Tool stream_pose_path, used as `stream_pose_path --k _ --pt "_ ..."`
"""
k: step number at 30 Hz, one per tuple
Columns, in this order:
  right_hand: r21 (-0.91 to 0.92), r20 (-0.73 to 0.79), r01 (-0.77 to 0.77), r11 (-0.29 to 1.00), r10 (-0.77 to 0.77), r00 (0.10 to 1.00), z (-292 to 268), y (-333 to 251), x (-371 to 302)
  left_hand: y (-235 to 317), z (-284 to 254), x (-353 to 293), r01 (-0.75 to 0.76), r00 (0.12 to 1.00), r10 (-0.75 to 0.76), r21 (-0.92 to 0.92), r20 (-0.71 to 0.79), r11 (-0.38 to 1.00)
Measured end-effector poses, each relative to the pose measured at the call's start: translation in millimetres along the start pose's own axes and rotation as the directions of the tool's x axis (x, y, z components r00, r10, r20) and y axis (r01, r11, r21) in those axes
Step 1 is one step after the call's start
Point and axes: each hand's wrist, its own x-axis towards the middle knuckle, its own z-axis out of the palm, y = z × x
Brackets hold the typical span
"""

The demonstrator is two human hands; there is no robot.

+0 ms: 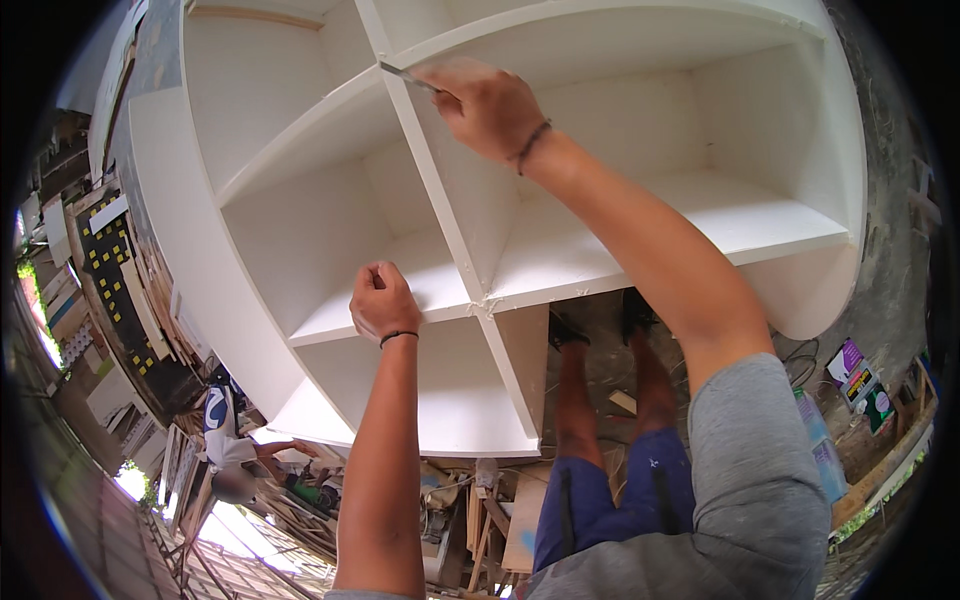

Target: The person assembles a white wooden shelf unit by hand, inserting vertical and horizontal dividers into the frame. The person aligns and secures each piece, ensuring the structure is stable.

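A white shelf unit (pixel 437 190) with several open compartments fills the middle of the view. My right hand (pixel 490 108) is closed around a thin, flat metal blade-like tool (pixel 408 77). The tool's tip meets the upright divider near an upper joint with a curved shelf edge. Curled fingers close my left hand (pixel 385 302), which is at the front edge of a lower left shelf; whether anything is in it is hidden. White shavings or crumbs (pixel 486 305) cling to the lower joint of the divider and shelf.
Another person (pixel 232 450) is at the lower left among wood scraps. A dark board with yellow squares (pixel 115 290) lies at the left. Printed packages (pixel 862 385) and a plastic bottle (pixel 820 445) are on the right. Wood pieces (pixel 490 530) lie below the unit.
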Motion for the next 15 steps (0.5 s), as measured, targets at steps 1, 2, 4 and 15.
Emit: stream_pose_path --k 1,2,4,15 --pt "0.002 -0.04 -0.017 1.0 0.017 0.999 9 1 7 -1 1 0 0.0 1.0 0.0 -0.002 0.004 1.0" --pt "0.003 -0.061 -0.035 0.999 0.035 0.997 16 -1 11 -2 1 0 -0.001 1.0 0.001 -0.003 0.0 1.0" --pt "0.003 -0.104 -0.073 0.997 0.073 0.992 25 -4 15 -4 2 0 -0.002 1.0 0.002 -0.007 -0.004 1.0" --pt "0.1 0.318 0.208 0.973 -0.23 0.92 -22 -14 -55 -4 -2 0 -0.003 1.0 0.003 0.005 -0.004 1.0"
